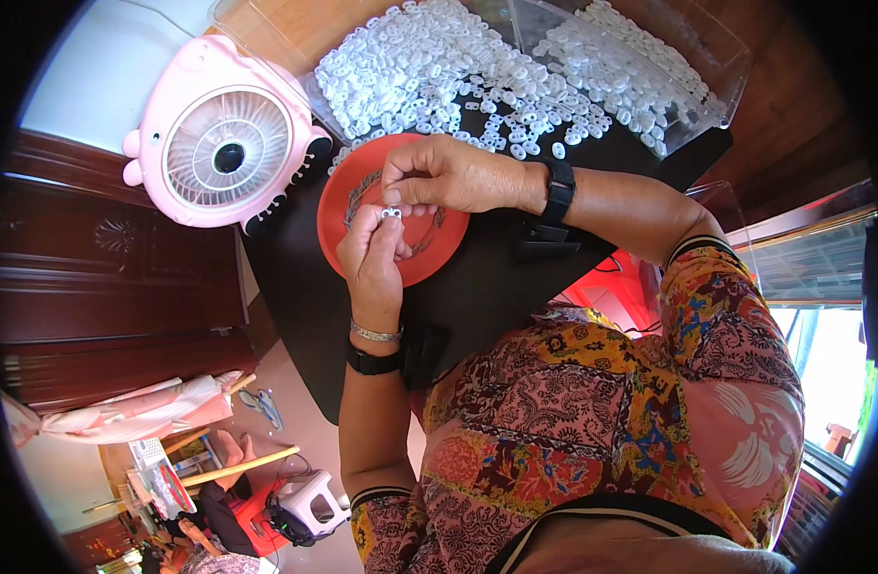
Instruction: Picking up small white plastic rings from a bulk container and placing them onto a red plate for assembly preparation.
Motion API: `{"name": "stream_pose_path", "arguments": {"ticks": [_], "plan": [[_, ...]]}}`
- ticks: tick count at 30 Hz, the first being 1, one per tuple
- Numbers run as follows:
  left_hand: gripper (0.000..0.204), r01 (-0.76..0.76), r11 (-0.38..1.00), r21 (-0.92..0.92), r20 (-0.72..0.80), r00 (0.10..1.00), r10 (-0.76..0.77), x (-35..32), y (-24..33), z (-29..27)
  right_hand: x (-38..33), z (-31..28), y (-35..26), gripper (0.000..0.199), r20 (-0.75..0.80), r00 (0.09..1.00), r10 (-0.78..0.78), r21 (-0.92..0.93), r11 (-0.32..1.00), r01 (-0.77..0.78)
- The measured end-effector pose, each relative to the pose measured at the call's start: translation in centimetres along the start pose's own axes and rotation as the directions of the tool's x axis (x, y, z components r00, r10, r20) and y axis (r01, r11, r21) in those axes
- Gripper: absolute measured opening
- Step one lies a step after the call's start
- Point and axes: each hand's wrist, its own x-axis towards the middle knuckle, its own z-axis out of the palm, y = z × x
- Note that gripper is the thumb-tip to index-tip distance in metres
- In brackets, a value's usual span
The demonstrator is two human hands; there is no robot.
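Note:
My left hand, wearing a bracelet and a black band on its wrist, pinches a small white oval plastic piece with holes. From the right, my right hand comes in with thumb and fingers closed at the top of that piece. Whatever lies between its fingertips is too small to make out. Both hands are over a round orange-red bowl. Thin grey metal-looking bits lie inside it, partly covered by my hands.
Beyond the bowl, many similar white pieces are heaped and scattered on the black table. A clear bin holds more at far right. A pink fan stands left. Another person's feet show at lower left.

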Motion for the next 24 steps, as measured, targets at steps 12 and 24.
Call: {"name": "stream_pose_path", "arguments": {"ticks": [12, 24], "plan": [[0.012, 0.001, 1.000, 0.013, 0.004, 1.000, -0.001, 0.0, -0.2, -0.1, -0.2, -0.2, -0.2, 0.015, 0.028, 0.999, -0.034, -0.051, 0.998, 0.036], [0.013, -0.003, 0.999, 0.036, 0.024, 1.000, 0.002, 0.0, -0.2, -0.1, 0.1, 0.2, 1.0, 0.019, -0.013, 0.989, -0.148, -0.170, 0.975, 0.144]]}}
